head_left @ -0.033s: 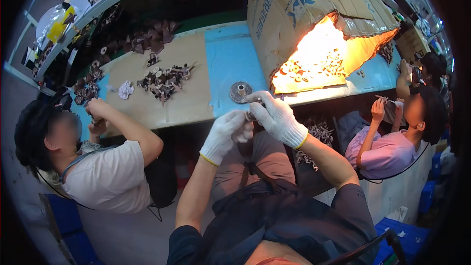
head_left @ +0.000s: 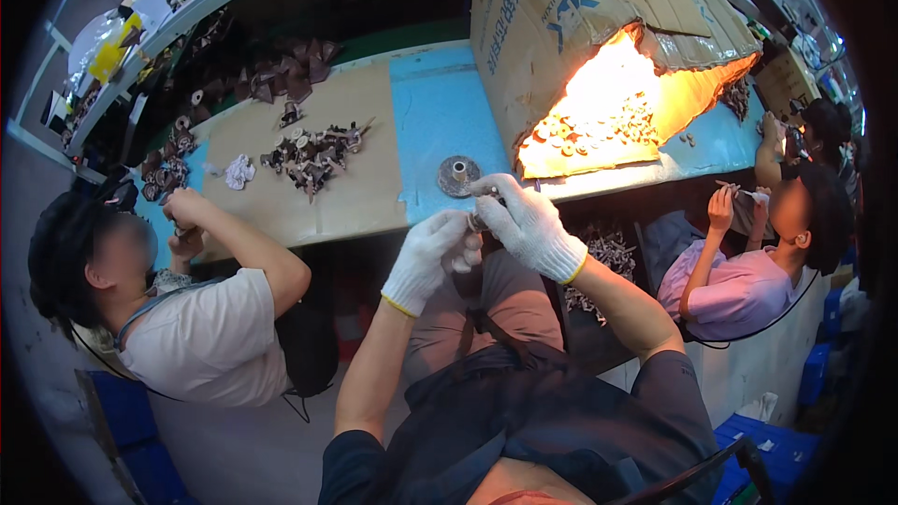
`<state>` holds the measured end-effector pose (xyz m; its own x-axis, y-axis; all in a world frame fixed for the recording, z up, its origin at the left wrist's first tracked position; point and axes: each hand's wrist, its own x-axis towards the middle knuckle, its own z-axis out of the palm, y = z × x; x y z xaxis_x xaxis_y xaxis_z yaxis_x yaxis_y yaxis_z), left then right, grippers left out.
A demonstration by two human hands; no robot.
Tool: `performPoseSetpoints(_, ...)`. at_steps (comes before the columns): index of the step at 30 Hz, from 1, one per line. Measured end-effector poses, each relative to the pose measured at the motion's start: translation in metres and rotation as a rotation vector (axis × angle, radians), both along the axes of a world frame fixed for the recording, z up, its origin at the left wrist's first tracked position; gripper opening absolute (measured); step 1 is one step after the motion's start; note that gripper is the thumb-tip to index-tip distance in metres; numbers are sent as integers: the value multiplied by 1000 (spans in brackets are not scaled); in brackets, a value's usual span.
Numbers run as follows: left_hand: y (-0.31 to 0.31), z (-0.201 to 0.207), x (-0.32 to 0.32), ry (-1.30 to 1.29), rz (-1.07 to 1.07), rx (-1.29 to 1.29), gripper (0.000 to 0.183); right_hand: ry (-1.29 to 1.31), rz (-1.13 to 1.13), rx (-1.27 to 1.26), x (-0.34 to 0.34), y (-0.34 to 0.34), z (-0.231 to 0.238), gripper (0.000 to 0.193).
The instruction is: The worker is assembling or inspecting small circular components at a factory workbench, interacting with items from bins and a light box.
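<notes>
Both my hands wear white knit gloves with yellow cuffs and meet above my lap at the table's near edge. A small dark part with a paler rim (head_left: 477, 223) sits between their fingertips, mostly covered by the gloves. My left hand (head_left: 430, 252) is closed, its fingers curled in at the part's left side. From the right, my right hand (head_left: 526, 220) is closed round the same part, thumb and forefinger forward. Just beyond my fingers, a round grey disc with a raised hollow hub (head_left: 457, 177) lies flat on the blue table covering (head_left: 440, 103).
A pile of brown metal fittings (head_left: 313, 157) and a crumpled white wad (head_left: 239, 172) lie to the left. A cut-open cardboard box (head_left: 524, 37), brightly lit inside, shelters many small rings (head_left: 580, 136). A bin of metal parts (head_left: 608, 257) stands below. Co-workers sit on both sides.
</notes>
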<state>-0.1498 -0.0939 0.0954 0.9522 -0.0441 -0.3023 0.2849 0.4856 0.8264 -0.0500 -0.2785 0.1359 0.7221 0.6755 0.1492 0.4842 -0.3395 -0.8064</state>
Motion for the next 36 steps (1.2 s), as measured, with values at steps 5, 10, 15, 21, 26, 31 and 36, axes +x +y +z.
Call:
performPoseSetpoints(5,-4,1,-10,24,-98,-139,43,-128,57,5,2,-1,0,29)
performPoseSetpoints(10,1,7,-9,-43,-183,-256,42,60,107,34,0,-2,8,29)
performPoseSetpoints(15,-18,34,-29,2,-154,197,32,100,154,179,-13,-18,-4,22)
performPoseSetpoints(21,-28,30,-37,-358,-76,1251,27,396,-55,166,-50,-21,-14,22)
performPoseSetpoints(26,-37,19,-49,-413,-83,1469,19,373,-155,248,-73,-24,-25,24)
performPoseSetpoints(31,-31,16,-48,-599,8,1367,9,440,-127,343,-77,-24,-31,24)
performPoseSetpoints(36,-29,6,-41,-618,83,1390,10,1077,-264,410,-63,-14,-19,28)
